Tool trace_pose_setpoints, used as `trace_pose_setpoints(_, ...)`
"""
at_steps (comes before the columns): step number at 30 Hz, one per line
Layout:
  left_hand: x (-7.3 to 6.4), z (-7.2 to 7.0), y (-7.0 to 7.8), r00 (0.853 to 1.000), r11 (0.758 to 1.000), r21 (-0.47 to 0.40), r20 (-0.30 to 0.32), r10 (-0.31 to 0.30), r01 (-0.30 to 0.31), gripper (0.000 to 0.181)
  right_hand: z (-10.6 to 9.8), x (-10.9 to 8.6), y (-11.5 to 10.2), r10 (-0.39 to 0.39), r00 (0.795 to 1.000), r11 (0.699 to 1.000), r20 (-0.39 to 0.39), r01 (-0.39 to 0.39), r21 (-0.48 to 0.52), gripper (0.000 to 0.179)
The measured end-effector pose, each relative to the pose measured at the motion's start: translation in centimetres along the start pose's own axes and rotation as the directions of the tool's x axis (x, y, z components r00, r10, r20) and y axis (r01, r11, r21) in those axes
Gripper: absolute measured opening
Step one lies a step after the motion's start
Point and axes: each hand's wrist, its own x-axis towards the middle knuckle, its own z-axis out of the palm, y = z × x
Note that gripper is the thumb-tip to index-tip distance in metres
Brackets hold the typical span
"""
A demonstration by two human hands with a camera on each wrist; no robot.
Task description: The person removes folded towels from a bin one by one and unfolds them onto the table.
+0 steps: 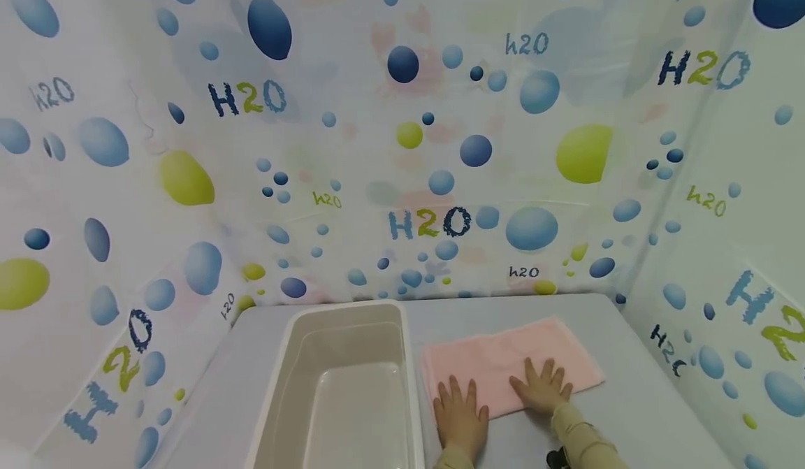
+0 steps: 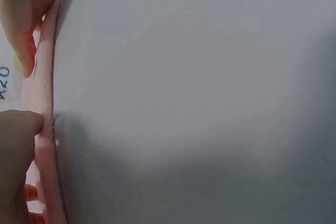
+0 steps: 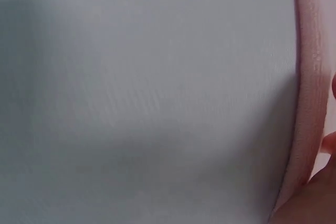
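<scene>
A pink towel (image 1: 497,364) lies flat on the pale table, turned at a slight angle, to the right of a basin. On its near left corner rests my left hand (image 1: 460,416), fingers spread and pointing away from me. My right hand (image 1: 542,385) presses on the towel's near edge toward the right, its fingers also spread. In the left wrist view the towel's edge (image 2: 46,77) runs down the left side, with parts of both hands over it. The right wrist view has the towel's edge (image 3: 311,77) along the right, and a little of my right hand (image 3: 315,200) at the corner.
A deep cream plastic basin (image 1: 358,413) stands left of the towel, its right wall close to my left hand. The grey-white table (image 1: 654,420) extends to the right. Walls printed with blue and green drops (image 1: 531,228) enclose the back and both sides.
</scene>
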Motion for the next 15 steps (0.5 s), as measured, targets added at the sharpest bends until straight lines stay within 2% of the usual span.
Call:
trace_pose_setpoints(5,-0.8,-1.5,0.0,0.999,0.994,0.095,0.006,0.047,-0.047,0.045,-0.3,1.4,0.6,-0.051,0.996,0.996,-0.075,0.045,-0.076,0.067)
trace_pose_setpoints(8,-1.1,-2.3,-0.1,0.997,0.987,0.137,-0.005,0.079,-0.078,0.038,-0.7,2.0,0.5,-0.074,0.993,0.995,-0.093,0.067,-0.079,0.061)
trace_pose_setpoints(11,-1.4,-3.0,0.2,0.994,0.983,0.147,0.009,0.112,-0.112,0.027,-1.4,2.5,0.5,-0.076,0.994,0.994,-0.074,0.070,-0.081,0.056)
trace_pose_setpoints(15,-1.7,-3.8,0.6,0.990,0.986,0.082,0.020,0.141,-0.142,0.024,-1.8,3.1,-0.1,-0.066,0.997,0.992,-0.040,0.061,-0.109,0.054)
